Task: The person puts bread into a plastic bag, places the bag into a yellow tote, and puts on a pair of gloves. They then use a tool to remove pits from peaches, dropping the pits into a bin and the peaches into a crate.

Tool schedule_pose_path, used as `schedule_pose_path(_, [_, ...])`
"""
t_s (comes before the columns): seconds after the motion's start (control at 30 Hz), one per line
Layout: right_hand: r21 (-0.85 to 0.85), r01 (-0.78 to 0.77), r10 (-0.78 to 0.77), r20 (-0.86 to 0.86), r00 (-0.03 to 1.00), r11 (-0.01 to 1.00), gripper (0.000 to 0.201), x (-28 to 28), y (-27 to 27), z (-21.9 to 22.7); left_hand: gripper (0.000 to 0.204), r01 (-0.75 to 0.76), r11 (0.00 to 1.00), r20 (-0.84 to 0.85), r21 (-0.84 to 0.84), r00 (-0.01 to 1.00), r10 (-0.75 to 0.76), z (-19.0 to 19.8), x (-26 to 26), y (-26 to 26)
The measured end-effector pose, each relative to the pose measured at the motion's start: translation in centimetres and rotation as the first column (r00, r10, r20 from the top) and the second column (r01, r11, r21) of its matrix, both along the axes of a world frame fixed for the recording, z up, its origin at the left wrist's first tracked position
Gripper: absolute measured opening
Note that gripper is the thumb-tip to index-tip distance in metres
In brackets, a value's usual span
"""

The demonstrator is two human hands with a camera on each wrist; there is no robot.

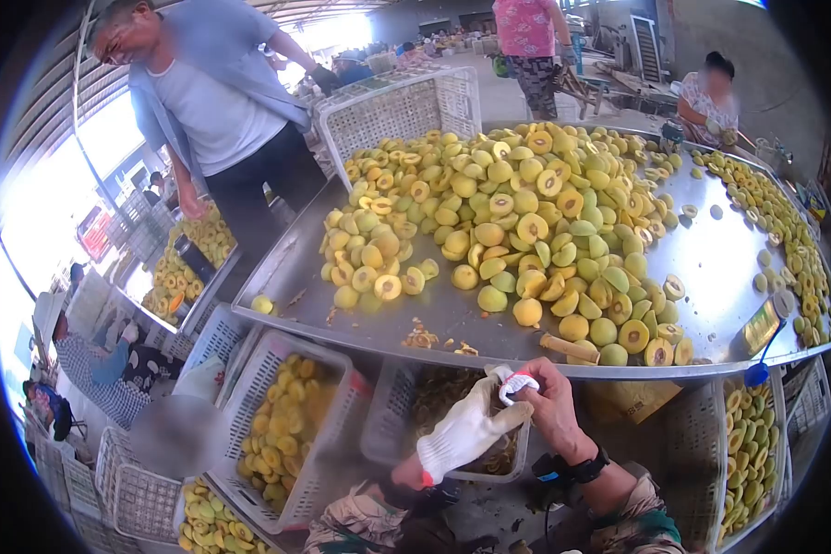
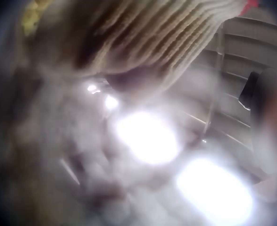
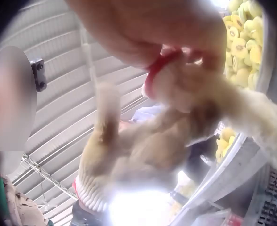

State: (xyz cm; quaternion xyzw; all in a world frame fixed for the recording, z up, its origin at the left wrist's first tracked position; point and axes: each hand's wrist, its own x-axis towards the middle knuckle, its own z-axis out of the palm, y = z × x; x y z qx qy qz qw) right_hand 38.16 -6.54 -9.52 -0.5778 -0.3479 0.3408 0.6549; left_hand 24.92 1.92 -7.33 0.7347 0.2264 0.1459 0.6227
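A white knit work glove with a red-edged cuff (image 1: 519,386) is between my two hands, above a crate at the table's front edge. My right hand (image 1: 554,406), bare, pinches the glove at its cuff. On my left hand (image 1: 462,427) is a matching off-white glove, and its fingers grip the loose one from the other side. In the right wrist view the loose glove (image 3: 171,82) hangs crumpled from the right fingers (image 3: 209,52), with the gloved left hand (image 3: 148,146) below it. Only the ribbed glove cuff (image 2: 176,42) shows in the blurred left wrist view.
Halved yellow-green fruit (image 1: 535,203) is heaped on the metal table (image 1: 388,328). A wooden-handled tool (image 1: 568,349) lies at its edge; a yellow can (image 1: 762,328) stands right. Below are a fruit crate (image 1: 332,434) and a scrap crate (image 1: 388,415). A person (image 1: 222,102) stands left.
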Motion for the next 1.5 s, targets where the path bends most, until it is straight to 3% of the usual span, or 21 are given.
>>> schedule_pose_path(0.07, [-0.013, -0.100, 0.094, -0.236, 0.967, 0.995, 0.013, 0.1, -0.3, 0.1, 0.037, -0.184, 0.983, 0.021, -0.001, 0.983, 0.184, 1.7, -0.1, -0.9])
schedule_pose_path(0.17, [0.135, -0.251, 0.285, -0.495, 0.821, 0.958, 0.022, 0.7, -0.6, -0.4, 0.034, -0.226, 0.974, -0.001, 0.019, 0.974, 0.226, -0.7, -1.4, -0.7])
schedule_pose_path(0.2, [0.167, -0.253, 0.303, -0.495, 0.814, 0.953, 0.021, 0.6, -0.6, -0.6, 0.028, -0.307, 0.907, 0.078, 0.289, 0.951, 0.298, -0.8, -1.9, -1.0])
schedule_pose_path(0.33, [0.106, -0.225, 0.246, -0.295, 0.923, 0.969, 0.015, -1.3, -0.5, -0.2, 0.018, -0.455, 0.660, 0.076, 0.598, 0.852, 0.518, -3.2, -3.5, 0.0])
schedule_pose_path(0.37, [0.052, -0.238, 0.243, -0.223, 0.944, 0.970, 0.014, -1.6, -0.4, -0.7, 0.017, -0.495, 0.674, 0.063, 0.548, 0.828, 0.557, -4.0, -4.1, 0.4])
schedule_pose_path(0.4, [0.005, -0.241, 0.239, -0.144, 0.960, 0.970, 0.013, -1.7, -0.2, -1.1, 0.015, -0.583, 0.804, 0.076, 0.118, 0.812, 0.578, -4.1, -4.5, 0.8])
schedule_pose_path(0.43, [-0.039, -0.234, 0.231, -0.065, 0.971, 0.972, 0.013, -2.0, 0.0, -1.3, 0.014, -0.540, 0.772, 0.090, -0.336, 0.797, 0.597, -4.2, -4.9, 0.9])
schedule_pose_path(0.47, [-0.124, -0.173, 0.184, 0.084, 0.979, 0.977, 0.012, -2.3, 0.3, -1.2, 0.014, -0.451, 0.742, 0.183, -0.496, 0.781, 0.597, -4.3, -5.4, 0.5])
schedule_pose_path(0.53, [-0.132, -0.171, 0.180, 0.060, 0.982, 0.977, 0.011, -2.3, 0.9, -3.4, 0.013, -0.194, 0.648, 0.365, -0.736, 0.692, 0.623, -2.6, -6.3, -1.3])
schedule_pose_path(0.63, [-0.172, -0.219, 0.237, 0.092, 0.967, 0.961, 0.013, -3.0, 1.4, -5.1, 0.017, -0.035, 0.662, 0.446, -0.748, 0.713, 0.541, -3.6, -6.8, -2.3])
schedule_pose_path(0.73, [-0.303, -0.344, 0.390, 0.103, 0.915, 0.889, 0.020, -3.7, 1.3, -3.9, 0.018, -0.325, 0.740, 0.282, -0.589, 0.775, 0.565, -4.3, -7.3, -2.9])
schedule_pose_path(0.87, [0.037, -0.352, 0.344, 0.132, 0.930, 0.935, 0.035, -5.5, 0.6, -1.9, 0.020, -0.682, 0.699, 0.078, -0.214, 0.701, 0.709, -7.1, -7.5, -1.8])
schedule_pose_path(0.9, [0.067, -0.346, 0.314, 0.292, 0.904, 0.936, 0.021, -5.2, 0.5, -2.3, 0.021, -0.739, 0.654, 0.059, 0.160, 0.668, 0.741, -6.7, -7.7, -2.2])
schedule_pose_path(0.97, [-0.128, -0.433, 0.447, 0.382, 0.808, 0.892, 0.005, -4.2, 0.6, -4.5, 0.022, -0.730, 0.667, 0.088, 0.146, 0.681, 0.727, -6.9, -7.7, -2.9])
schedule_pose_path(1.07, [-0.363, -0.313, 0.461, 0.464, 0.757, 0.878, 0.011, -6.8, 0.5, -4.1, 0.024, -0.717, 0.678, 0.033, 0.162, 0.691, 0.722, -5.2, -7.8, -3.8])
schedule_pose_path(1.17, [-0.492, -0.311, 0.575, 0.594, 0.562, 0.813, 0.016, -7.3, 1.0, -4.1, 0.016, -0.704, 0.577, 0.242, 0.415, 0.696, 0.676, -7.0, -7.9, -3.8])
schedule_pose_path(1.2, [-0.314, -0.433, 0.533, 0.567, 0.628, 0.845, 0.019, -7.0, 1.4, -6.6, 0.015, -0.676, 0.543, 0.244, 0.498, 0.710, 0.660, -7.8, -7.7, -4.0])
schedule_pose_path(1.27, [-0.302, -0.582, 0.643, 0.161, 0.749, 0.755, 0.030, -7.9, 1.8, -3.1, 0.016, -0.649, 0.481, 0.321, 0.589, 0.734, 0.598, -8.2, -7.9, -4.7])
schedule_pose_path(1.37, [-0.034, -0.712, 0.662, -0.339, 0.668, 0.701, 0.034, -7.0, 3.0, -3.9, 0.019, -0.533, 0.571, 0.257, 0.624, 0.830, 0.494, -8.6, -8.9, -5.8])
schedule_pose_path(1.43, [0.013, -0.642, 0.587, -0.422, 0.691, 0.766, 0.028, -6.7, 3.2, -4.6, 0.018, -0.536, 0.569, 0.275, 0.623, 0.832, 0.483, -9.0, -9.2, -5.5])
schedule_pose_path(1.5, [0.003, -0.654, 0.652, -0.066, 0.755, 0.757, 0.027, -5.9, 3.0, -5.3, 0.019, -0.502, 0.574, 0.228, 0.647, 0.846, 0.482, -9.5, -9.0, -5.8])
